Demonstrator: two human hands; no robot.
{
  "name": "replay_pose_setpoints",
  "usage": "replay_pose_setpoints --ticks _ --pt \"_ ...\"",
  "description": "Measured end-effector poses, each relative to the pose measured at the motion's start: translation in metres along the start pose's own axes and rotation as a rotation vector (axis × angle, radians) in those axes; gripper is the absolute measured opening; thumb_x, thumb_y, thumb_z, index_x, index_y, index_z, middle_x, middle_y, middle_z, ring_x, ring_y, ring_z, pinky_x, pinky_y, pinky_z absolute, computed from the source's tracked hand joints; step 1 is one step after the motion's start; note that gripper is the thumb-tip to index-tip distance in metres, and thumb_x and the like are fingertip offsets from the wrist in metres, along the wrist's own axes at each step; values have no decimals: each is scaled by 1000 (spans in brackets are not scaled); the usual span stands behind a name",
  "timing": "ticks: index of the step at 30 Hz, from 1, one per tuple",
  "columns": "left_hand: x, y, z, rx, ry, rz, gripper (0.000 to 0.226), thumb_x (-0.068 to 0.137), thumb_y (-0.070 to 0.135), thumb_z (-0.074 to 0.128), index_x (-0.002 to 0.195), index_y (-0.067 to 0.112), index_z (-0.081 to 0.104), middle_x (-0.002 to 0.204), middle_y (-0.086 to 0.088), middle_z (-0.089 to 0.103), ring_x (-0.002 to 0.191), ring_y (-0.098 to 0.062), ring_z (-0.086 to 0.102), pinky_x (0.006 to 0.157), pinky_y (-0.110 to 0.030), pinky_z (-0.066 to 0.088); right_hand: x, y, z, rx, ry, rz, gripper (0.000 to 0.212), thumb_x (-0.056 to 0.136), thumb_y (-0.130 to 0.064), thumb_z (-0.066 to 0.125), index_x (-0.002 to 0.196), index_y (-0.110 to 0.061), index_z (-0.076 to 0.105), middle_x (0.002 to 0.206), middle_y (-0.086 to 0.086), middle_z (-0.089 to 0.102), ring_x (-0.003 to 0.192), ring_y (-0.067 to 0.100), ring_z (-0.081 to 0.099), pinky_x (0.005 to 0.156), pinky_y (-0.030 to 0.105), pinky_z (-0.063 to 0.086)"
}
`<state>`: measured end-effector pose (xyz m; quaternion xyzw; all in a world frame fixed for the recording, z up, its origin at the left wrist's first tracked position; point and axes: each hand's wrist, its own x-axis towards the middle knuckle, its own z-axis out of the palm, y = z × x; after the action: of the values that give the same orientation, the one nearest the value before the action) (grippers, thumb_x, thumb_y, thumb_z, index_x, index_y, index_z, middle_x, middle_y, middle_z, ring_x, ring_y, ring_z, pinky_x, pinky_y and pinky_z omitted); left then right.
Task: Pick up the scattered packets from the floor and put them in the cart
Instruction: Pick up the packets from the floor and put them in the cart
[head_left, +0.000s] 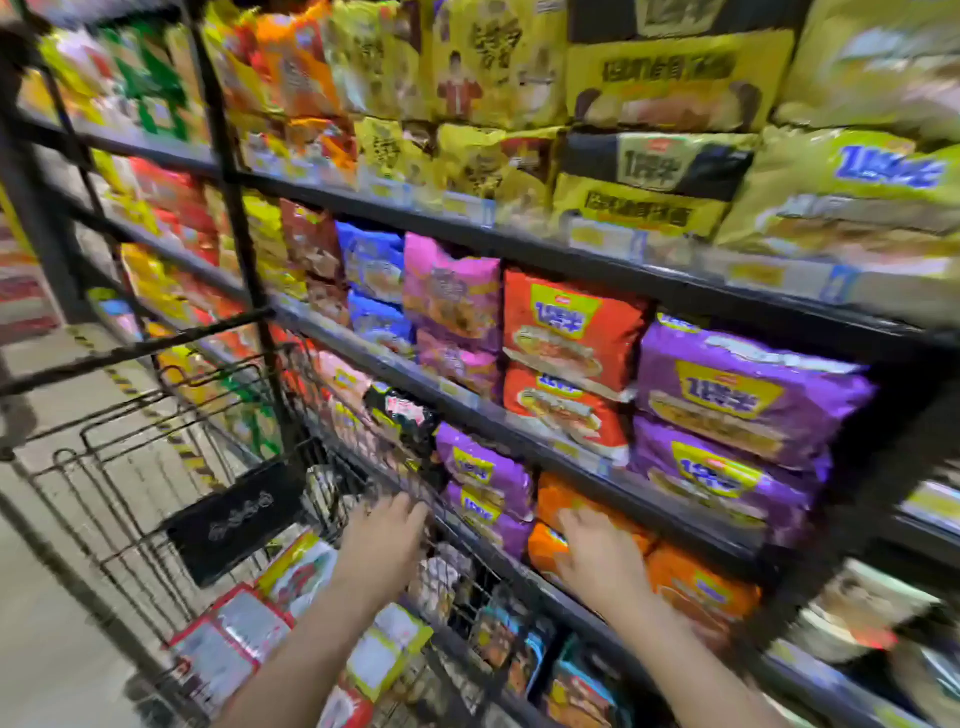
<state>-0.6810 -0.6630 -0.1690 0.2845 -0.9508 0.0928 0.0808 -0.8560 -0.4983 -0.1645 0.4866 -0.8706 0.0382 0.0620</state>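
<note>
1. Left hand (382, 540): reaches to the top rim of the wire cart (457, 525); fingers lie over the rim wire. Blur hides whether they curl round it, so the grip state cannot be told.
2. Right hand (602, 558): fingers spread flat on an orange noodle pack (691, 587) on a low shelf (613, 618); grip released, pressing only.
3. Cart: black wire basket with a black placard (234, 519) on its inner flap, standing just beside the shelving.
4. Packets in the cart (244, 623): several red-edged and yellow-edged packets lie flat in the basket.
5. Shelving: purple packs (737, 400), red packs (566, 332) and yellow packs (670, 83) fill the upper tiers.
6. Floor (47, 623): pale; a black-and-yellow striped line (171, 441) runs along it.
</note>
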Motion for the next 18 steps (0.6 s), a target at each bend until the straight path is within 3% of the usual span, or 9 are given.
replay_pose_setpoints --ticks 1,3,4,6,8,11,13,14,18 --pt "-2 21 -9 -14 2 64 49 60 30 82 103 13 64 97 -8 62 89 -28 64 78 -40 50 -28 15 -7 -46 5 60 48 37 -31 85 79 -19 65 70 2 63 60 22 67 42 29 49" --pt "-9 69 -20 -40 2 188 46 77 28 68 120 15 55 117 -7 57 109 -29 57 92 -40 42 -88 47 -13 -80 -7 207 53 25 -33 88 71 -22 66 59 1 59 48 19 62 34 27 42" --pt "-12 94 -25 -49 51 280 44 73 26 71 115 15 59 115 -6 59 105 -29 59 89 -41 45 -117 62 -17 -101 -5 268 54 23 -34 88 71 -23 66 58 1 58 46 18 61 33 26 41" --pt "-21 154 -39 -72 112 456 44 43 22 86 83 15 69 83 -6 67 72 -27 67 63 -39 55 -182 87 -35 -142 -3 418 56 23 -35 89 73 -22 66 56 1 58 44 18 59 32 25 40" --pt "-38 219 -52 -119 202 642 46 28 19 88 70 16 70 67 -3 65 57 -24 65 50 -35 54 -252 113 -46 -155 -8 587 55 37 -32 89 85 -19 65 68 2 63 57 22 65 42 29 47" --pt "-85 319 -85 -158 268 863 43 29 23 85 69 17 71 62 0 63 52 -21 62 45 -29 49 -370 136 -70 -34 6 852 46 58 -22 79 100 -20 59 91 7 65 81 31 67 63 42 55" --pt "-127 388 -101 -203 287 1032 34 38 24 80 70 19 70 63 0 62 53 -20 62 46 -30 49 -456 142 -88 -25 -33 1061 43 84 -25 57 126 -20 47 121 6 56 112 29 57 87 39 48" --pt "-152 422 -111 -233 284 1123 30 41 23 76 70 19 69 64 0 61 54 -21 62 46 -30 49 -503 143 -91 -45 -38 1147 44 90 -27 47 133 -20 40 130 4 50 120 26 51 93 36 44" --pt "-283 541 -153 -331 329 1442 25 43 26 76 63 17 64 61 -2 60 52 -22 60 46 -26 49 -684 126 -112 -137 57 1415 42 85 -29 49 126 -16 50 118 6 57 108 29 60 83 41 52"
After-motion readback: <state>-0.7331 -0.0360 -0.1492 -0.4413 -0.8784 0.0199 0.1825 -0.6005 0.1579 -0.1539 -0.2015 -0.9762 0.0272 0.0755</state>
